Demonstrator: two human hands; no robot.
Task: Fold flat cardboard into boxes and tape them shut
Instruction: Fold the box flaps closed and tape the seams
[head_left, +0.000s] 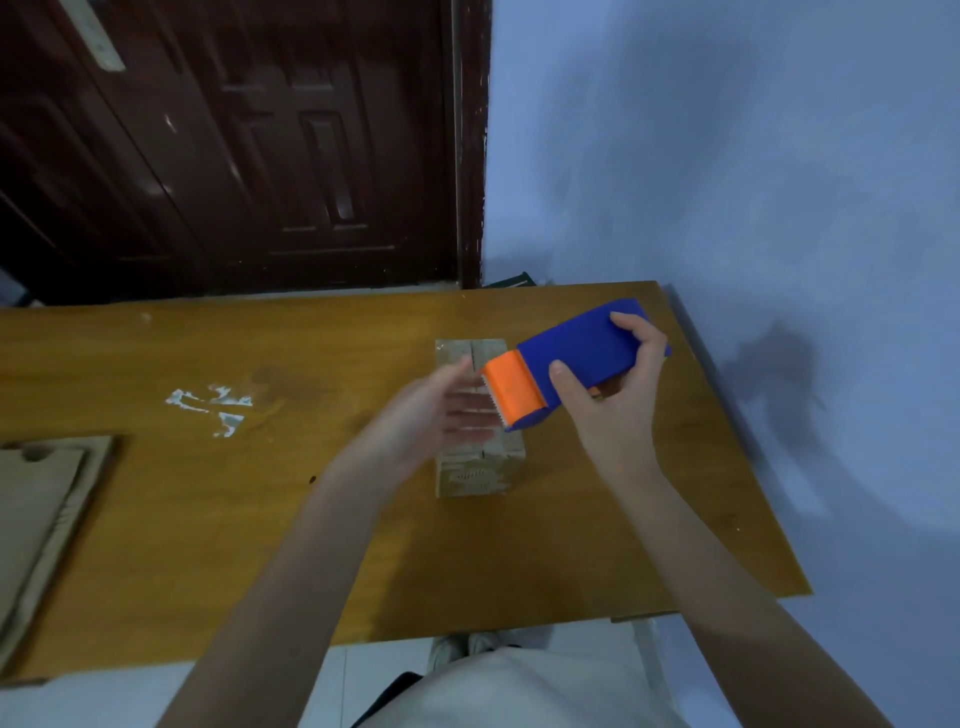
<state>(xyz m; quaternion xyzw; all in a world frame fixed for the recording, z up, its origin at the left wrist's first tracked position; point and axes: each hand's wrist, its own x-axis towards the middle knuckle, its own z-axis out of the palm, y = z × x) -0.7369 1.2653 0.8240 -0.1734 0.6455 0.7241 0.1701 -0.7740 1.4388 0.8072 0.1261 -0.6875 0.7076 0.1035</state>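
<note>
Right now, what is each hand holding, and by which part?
The right hand grips the tape dispenser by its blue body, behind the orange cutter end. The left hand holds nothing; it hangs open over the cardboard box.

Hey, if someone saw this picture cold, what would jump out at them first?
The blue and orange tape dispenser, held in the right hand above the middle of the table, stands out most against the brown wood. Right under it sits a small cardboard box, with the left hand open just over its top. At the table's left edge lies a stack of flat cardboard.
</note>
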